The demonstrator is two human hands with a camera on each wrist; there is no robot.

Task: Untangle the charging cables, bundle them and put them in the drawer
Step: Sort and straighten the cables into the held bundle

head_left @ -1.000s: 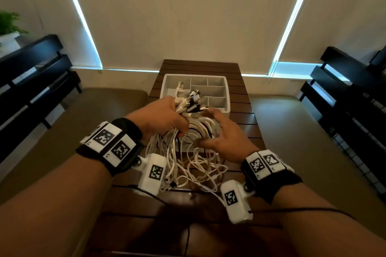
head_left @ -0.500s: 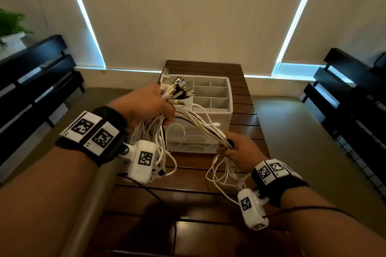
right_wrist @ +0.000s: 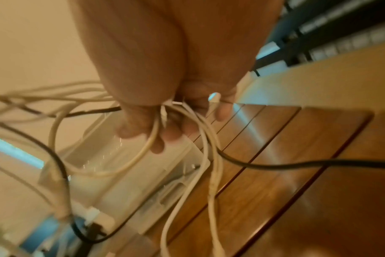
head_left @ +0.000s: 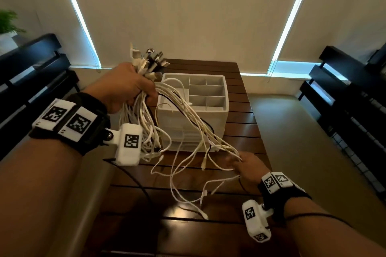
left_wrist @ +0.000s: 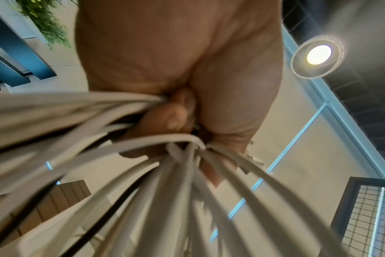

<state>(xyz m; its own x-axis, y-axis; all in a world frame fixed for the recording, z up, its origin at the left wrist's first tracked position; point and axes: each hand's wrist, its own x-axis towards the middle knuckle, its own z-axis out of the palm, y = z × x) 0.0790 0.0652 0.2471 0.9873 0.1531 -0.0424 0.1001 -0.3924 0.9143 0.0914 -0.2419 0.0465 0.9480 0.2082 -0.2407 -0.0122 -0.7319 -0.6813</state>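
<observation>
Head view: a person's left hand (head_left: 123, 85), raised at centre left of the frame, clenches a thick bunch of charging cables (head_left: 188, 119), their plugs (head_left: 149, 62) fanning upward out of the fist. The cords, mostly white with at least one black, slant down across the middle of the frame to the right hand (head_left: 247, 166) at lower right, whose fingers are curled around several strands just above the wooden table (head_left: 240, 137). Loose ends loop onto the tabletop at lower centre. Behind the stretched cords, at frame centre, stands a white drawer unit (head_left: 200, 129) with a divided tray on top. Black benches (head_left: 31, 64) line both edges of the frame, and a potted plant (head_left: 8, 25) sits at far left.

Left wrist view: the left hand (left_wrist: 176, 57) fills the top centre, fingers (left_wrist: 169, 118) wrapped tight around the charging cables (left_wrist: 125, 182), which spray toward the lower edge, blurred. A round ceiling light (left_wrist: 318, 55) glows at upper right.

Right wrist view: the right hand (right_wrist: 176, 60) hangs from the top centre, fingertips (right_wrist: 167, 135) curled around a few white cables (right_wrist: 209, 156), with one white plug lying across the fingers. A black cord (right_wrist: 297, 164) runs off the right edge. The wooden table (right_wrist: 286, 182) fills the lower right; the white drawer unit (right_wrist: 130, 173) lies blurred at lower left.
</observation>
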